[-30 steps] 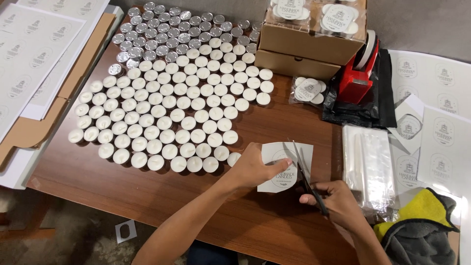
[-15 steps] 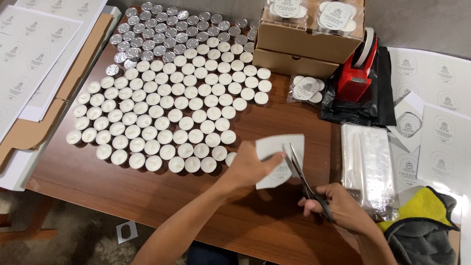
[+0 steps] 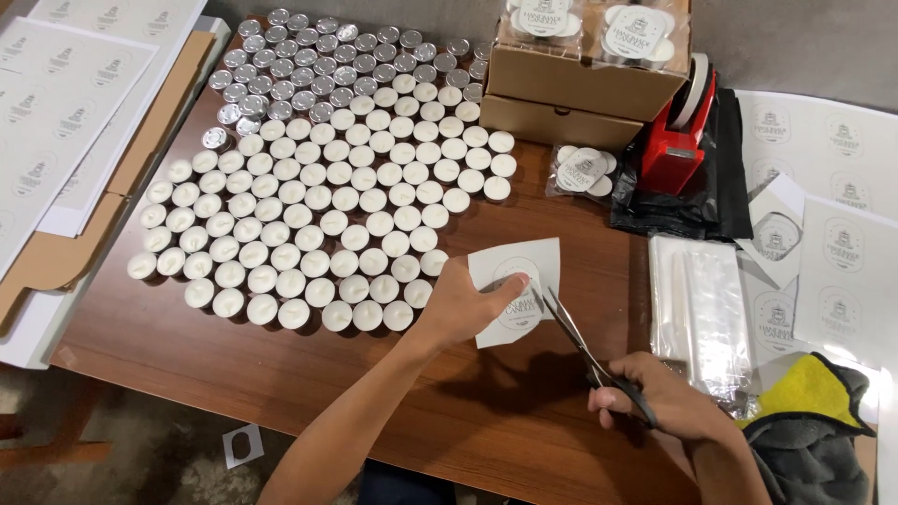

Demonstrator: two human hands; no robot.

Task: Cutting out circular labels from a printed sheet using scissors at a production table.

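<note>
A white paper label (image 3: 517,290) with a round printed mark sits pinched above the table's near edge; black-handled scissors (image 3: 587,351) bite its lower right corner.

Bare wooden table (image 3: 234,369) along the near edge gives passing room. Tealight candles (image 3: 318,187) crowd the upper left; cardboard boxes (image 3: 580,89), red tape dispenser (image 3: 681,140) and clear bags (image 3: 702,313) block right.

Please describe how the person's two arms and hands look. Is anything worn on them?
Both forearms are bare up to the frame edge: no sleeves are visible. The left hand and the right hand wear no gloves. I see no rings, watch or bracelet on them.
</note>
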